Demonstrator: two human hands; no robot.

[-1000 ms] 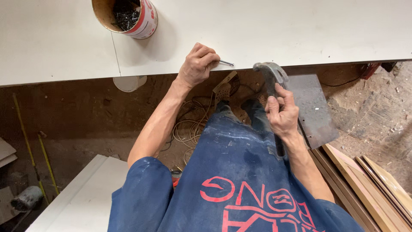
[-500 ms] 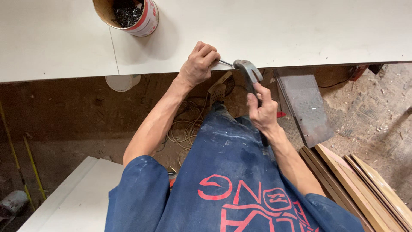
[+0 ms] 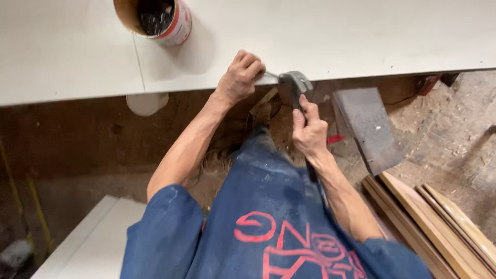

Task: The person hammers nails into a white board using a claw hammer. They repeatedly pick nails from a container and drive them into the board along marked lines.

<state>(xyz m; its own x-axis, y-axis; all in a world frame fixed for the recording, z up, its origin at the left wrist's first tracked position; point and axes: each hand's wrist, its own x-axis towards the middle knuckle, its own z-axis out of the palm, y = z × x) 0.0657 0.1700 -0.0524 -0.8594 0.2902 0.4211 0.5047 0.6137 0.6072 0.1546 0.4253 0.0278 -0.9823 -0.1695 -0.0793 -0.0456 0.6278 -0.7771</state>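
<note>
Nail lies sideways at the white board's edge, pinched in the left hand. Hammer head right on it, right hand fingers wrapped round the handle. Short, square taps best here.

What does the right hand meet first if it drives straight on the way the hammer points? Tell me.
The hammer in the right hand meets the nail pinched by the left hand at the white board's edge; depth uncertain.

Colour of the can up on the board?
The can is white with a red band, brownish inside; the head view shows it, on the white board.
</note>
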